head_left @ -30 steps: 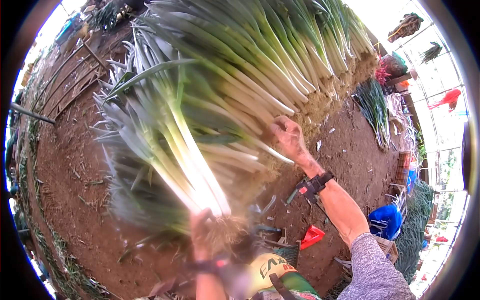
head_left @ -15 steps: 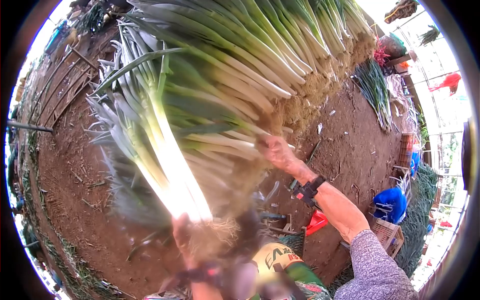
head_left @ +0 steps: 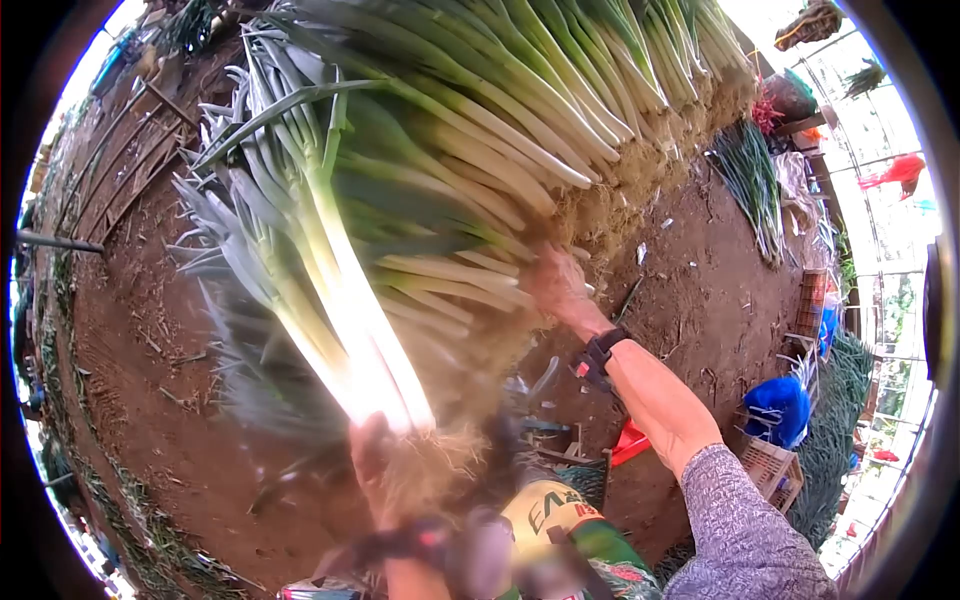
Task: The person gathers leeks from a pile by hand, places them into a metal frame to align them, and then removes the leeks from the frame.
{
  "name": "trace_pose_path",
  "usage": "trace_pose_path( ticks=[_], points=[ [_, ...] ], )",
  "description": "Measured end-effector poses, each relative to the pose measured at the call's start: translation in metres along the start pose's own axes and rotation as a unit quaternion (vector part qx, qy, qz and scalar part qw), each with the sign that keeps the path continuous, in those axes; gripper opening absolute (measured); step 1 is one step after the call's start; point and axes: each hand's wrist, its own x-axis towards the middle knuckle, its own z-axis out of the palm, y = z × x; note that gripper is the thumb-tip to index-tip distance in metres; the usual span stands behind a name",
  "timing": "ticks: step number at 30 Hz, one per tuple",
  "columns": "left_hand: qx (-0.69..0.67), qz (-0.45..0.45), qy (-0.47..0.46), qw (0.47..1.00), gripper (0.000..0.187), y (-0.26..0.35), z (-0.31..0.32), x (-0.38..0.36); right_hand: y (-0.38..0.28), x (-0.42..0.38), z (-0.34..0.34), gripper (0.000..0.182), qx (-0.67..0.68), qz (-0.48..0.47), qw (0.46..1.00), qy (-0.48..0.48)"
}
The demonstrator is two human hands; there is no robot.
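Observation:
On the left, several leeks (head_left: pixel 340 280) with bright white shanks and grey-green leaves slant across the view, roots towards me. My left hand (head_left: pixel 370 465) is closed around their white lower ends, just beside the hairy roots (head_left: pixel 445 455). My right hand (head_left: pixel 560 288) is at the root end of the large leek pile (head_left: pixel 520 130), its fingers closed on a leek there and partly hidden among shanks and roots. Shorter-looking white shanks (head_left: pixel 450 285) lie just left of that hand. A dark band with a device (head_left: pixel 600 357) sits on my right wrist.
Brown soil floor (head_left: pixel 690 290) surrounds the pile. Right of it lie more green stalks (head_left: pixel 750 190), a blue bag (head_left: pixel 778 410) and a plastic crate (head_left: pixel 775 465). A red object (head_left: pixel 630 441) lies near my right forearm. A metal rod (head_left: pixel 60 242) juts in at left.
My right hand has moved slightly up and left, deeper against the pile's root ends. The leeks in my left hand have shifted only a little.

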Motion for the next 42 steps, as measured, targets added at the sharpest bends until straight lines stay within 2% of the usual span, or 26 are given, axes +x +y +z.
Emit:
trace_pose_path(
  ticks=[2,5,7,10,13,14,17,19,20,23,26,29,30,33,36,38,40,42],
  points=[
    [0.058,0.010,0.061,0.996,0.044,-0.005,0.003,0.004,0.018,-0.013,-0.008,0.042,-0.055,0.026,0.997,-0.052],
    [0.082,0.020,0.060,0.995,0.042,-0.012,-0.023,0.016,0.055,-0.017,0.001,0.045,-0.041,0.122,0.986,-0.103],
    [0.086,0.015,0.061,0.994,0.042,-0.013,-0.022,0.019,0.098,-0.025,0.018,0.042,-0.042,0.122,0.985,-0.118],
    [0.056,-0.004,0.046,0.997,0.042,-0.012,-0.019,0.018,0.109,-0.037,0.002,0.040,-0.080,0.017,0.991,-0.108],
    [0.066,0.028,0.010,0.997,0.041,-0.013,-0.017,0.018,0.123,-0.036,-0.022,0.041,-0.059,0.005,0.966,-0.252],
    [0.082,0.053,-0.001,0.995,0.041,-0.015,-0.017,0.018,0.113,-0.041,-0.038,0.042,-0.049,0.035,0.957,-0.283],
    [0.061,0.018,-0.013,0.998,0.040,-0.013,-0.021,0.014,0.078,-0.074,-0.099,0.036,0.133,0.156,0.922,-0.328],
    [0.071,0.037,-0.023,0.997,0.039,-0.017,-0.029,0.013,0.032,-0.088,-0.147,0.026,0.157,0.202,0.897,-0.360],
    [0.064,0.000,-0.025,0.998,0.037,-0.012,-0.024,0.014,0.014,-0.095,-0.165,0.021,0.169,0.223,0.884,-0.375],
    [0.036,-0.009,-0.032,0.999,0.036,-0.011,-0.018,0.018,-0.004,-0.132,-0.199,0.019,0.233,0.258,0.874,-0.339],
    [0.078,0.000,-0.049,0.996,0.033,-0.010,-0.018,0.017,-0.010,-0.170,-0.232,0.020,0.199,0.279,0.895,-0.285],
    [0.129,0.080,-0.076,0.986,0.035,-0.019,-0.023,0.013,-0.008,-0.210,-0.268,0.017,0.143,0.232,0.942,-0.195],
    [0.089,0.028,-0.064,0.994,0.036,-0.015,-0.024,0.016,-0.009,-0.221,-0.282,0.016,0.140,0.245,0.943,-0.175],
    [0.199,0.129,-0.126,0.963,0.041,-0.034,-0.049,0.027,-0.026,-0.242,-0.325,0.016,0.130,0.289,0.943,-0.104],
    [0.089,0.032,-0.141,0.985,0.042,-0.026,-0.041,0.022,-0.043,-0.255,-0.366,0.014,0.164,0.306,0.937,-0.048],
    [0.044,-0.025,-0.104,0.993,0.042,-0.017,-0.021,0.013,-0.058,-0.258,-0.380,0.013,0.198,0.315,0.928,0.005],
    [0.031,-0.039,-0.025,0.998,0.037,-0.015,-0.006,0.009,-0.074,-0.256,-0.391,0.012,0.217,0.314,0.922,0.060],
    [0.013,-0.053,-0.030,0.998,0.035,-0.013,0.001,0.009,-0.086,-0.249,-0.400,0.017,0.242,0.253,0.933,0.082]
  ],
)
